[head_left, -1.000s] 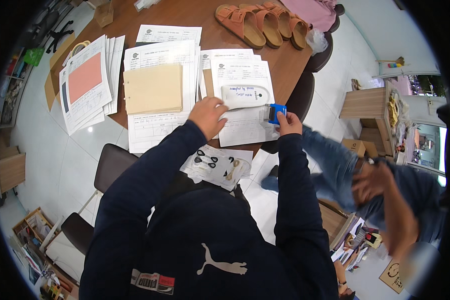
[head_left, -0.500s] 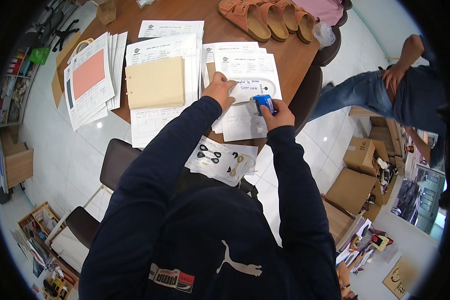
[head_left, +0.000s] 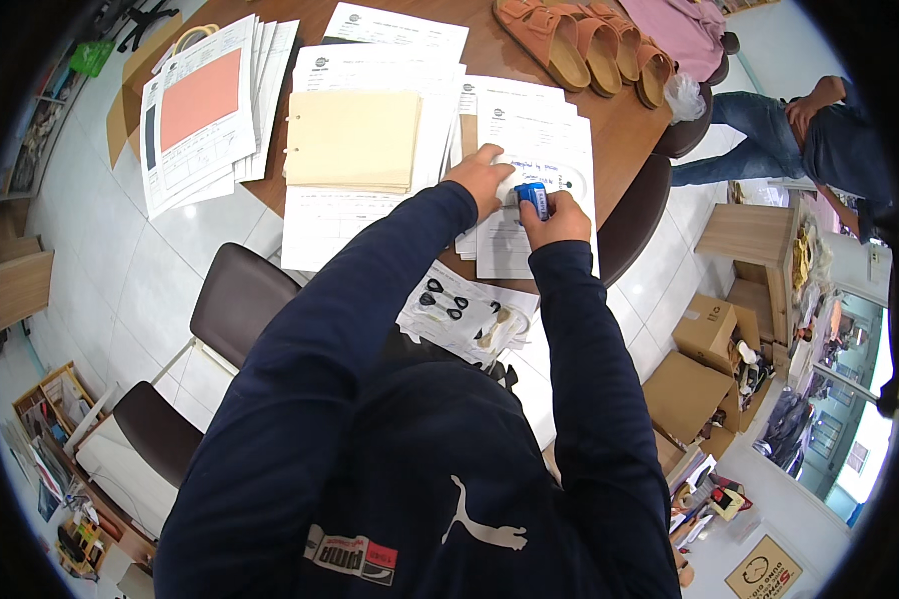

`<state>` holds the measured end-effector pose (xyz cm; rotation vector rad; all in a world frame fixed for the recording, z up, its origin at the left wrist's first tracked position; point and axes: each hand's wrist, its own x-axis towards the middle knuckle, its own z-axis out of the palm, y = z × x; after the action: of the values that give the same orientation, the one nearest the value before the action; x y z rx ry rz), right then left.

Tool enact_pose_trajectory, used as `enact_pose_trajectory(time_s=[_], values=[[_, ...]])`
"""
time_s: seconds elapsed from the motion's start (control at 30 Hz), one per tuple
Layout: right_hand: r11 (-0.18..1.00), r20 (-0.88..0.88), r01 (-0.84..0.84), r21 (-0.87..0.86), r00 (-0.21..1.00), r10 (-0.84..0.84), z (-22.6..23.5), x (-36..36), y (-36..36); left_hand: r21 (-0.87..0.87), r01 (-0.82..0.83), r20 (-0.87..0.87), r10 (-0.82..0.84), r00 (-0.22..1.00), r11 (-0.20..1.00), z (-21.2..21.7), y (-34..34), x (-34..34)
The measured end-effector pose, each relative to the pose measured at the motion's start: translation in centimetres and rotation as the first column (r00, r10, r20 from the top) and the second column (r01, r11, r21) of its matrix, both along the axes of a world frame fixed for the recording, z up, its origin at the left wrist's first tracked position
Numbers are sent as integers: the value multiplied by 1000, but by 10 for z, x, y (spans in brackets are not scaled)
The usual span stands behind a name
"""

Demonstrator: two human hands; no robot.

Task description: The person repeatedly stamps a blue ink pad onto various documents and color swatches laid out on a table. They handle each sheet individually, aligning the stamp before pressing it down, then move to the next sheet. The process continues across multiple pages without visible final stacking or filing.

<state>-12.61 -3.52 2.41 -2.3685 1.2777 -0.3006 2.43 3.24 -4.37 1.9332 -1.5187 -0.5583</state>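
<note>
Under the right hand's (head_left: 557, 218) blue stamp (head_left: 532, 197), the white insole (head_left: 546, 170) is partly hidden.

Blue stamp (head_left: 535, 198) here, hard plastic, bit of gloss on it! Printed sheets (head_left: 509, 255) under, plain matt paper. Beige stack (head_left: 353, 140), smooth, matt, card-like. Tabletop (head_left: 619, 130), brown wood look, low sheen. Sandals (head_left: 554, 45) up top, straps leather-like, soft matt. Plastic bag (head_left: 684, 98), clear, crinkled. Navy sleeve (head_left: 589, 329), dull cloth, creased. Floor tiles (head_left: 140, 319), glossy, smooth, catching light. Boxes (head_left: 687, 394), matt brown cardboard.
</note>
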Motion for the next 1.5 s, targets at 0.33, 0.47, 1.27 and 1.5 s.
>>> enact_pose_trajectory(time_s=[0.33,0.47,1.27,1.5], values=[[998,-25,17,-60,1000,-19,-2,-3,5,32,7,2,-7,1000,999,0,1,1],[996,8,-13,-89,1000,13,3,-7,2,17,30,-1,-30,1000,999,-2,1,3],[887,-181,-449,-105,886,427,13,2,-18,31,14,-16,-13,1000,999,-9,0,2],[985,-132,-169,-36,978,163,23,-3,-17,26,54,-30,-53,998,998,-9,0,7]])
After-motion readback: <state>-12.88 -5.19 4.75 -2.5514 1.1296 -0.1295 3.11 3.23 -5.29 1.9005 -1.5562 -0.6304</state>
